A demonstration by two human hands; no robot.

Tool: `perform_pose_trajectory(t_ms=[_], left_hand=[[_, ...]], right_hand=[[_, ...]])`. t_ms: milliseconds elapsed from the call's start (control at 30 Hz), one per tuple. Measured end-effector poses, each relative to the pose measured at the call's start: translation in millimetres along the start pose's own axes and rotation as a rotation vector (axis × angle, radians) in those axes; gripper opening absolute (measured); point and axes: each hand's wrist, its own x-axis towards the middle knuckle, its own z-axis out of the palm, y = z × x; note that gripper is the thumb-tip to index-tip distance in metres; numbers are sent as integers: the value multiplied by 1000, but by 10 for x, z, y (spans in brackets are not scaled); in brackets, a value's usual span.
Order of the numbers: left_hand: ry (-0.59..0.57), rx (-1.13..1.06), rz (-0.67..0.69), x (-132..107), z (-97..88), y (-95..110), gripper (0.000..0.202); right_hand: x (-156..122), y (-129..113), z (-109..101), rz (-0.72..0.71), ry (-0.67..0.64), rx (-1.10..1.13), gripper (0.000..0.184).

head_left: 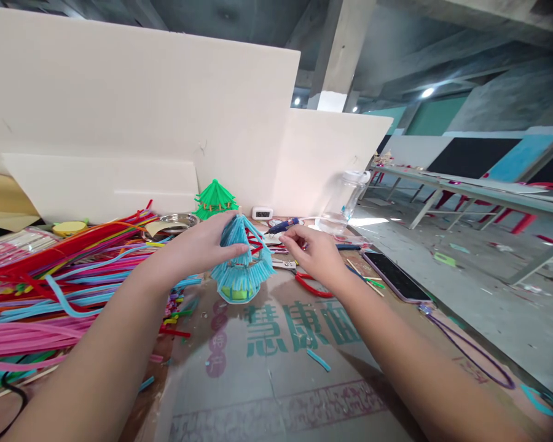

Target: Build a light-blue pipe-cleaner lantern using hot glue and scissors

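Note:
A small blue tiered pavilion model, made of fuzzy pipe cleaners with a yellow-green core low inside, stands upright on the printed cardboard. My left hand grips its upper roof from the left, with the thumb across the front. Just right of the model, my right hand is closed in a pinch; whatever lies between thumb and forefinger is too small to make out. Behind those fingertips is a dark blue tool that looks like a glue gun. Red-handled pliers lie beneath my right hand.
Bundles of coloured pipe cleaners cover the left side. Behind stand a green pavilion model, a metal bowl, a small digital clock and white boards. A water bottle and a phone are at right.

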Motion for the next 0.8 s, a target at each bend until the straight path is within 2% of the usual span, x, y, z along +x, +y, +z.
perform_pose_trajectory(t_ms=[100,200,333,467,567,800], left_hand=[[-26,7,3,-5,-8,-25,55],[-74,-3,24,-9,-23,-46,58],[-68,18,21,-5,-25,-34,56],[-48,38,15,-12,-13,2,51],[-45,45,23,-18,-9,2,50],[-41,56,51,-3,-8,-31,53]], right_hand=[[-75,-136,78,-155,65,81,20],[-137,-270,164,-308,37,57,20],[-165,-337,241,-316,-7,19,17],[-175,-310,287,-285,29,27,14],[-186,-290,301,-343,62,13,15],[-201,-289,278,-468,80,-189,15]])
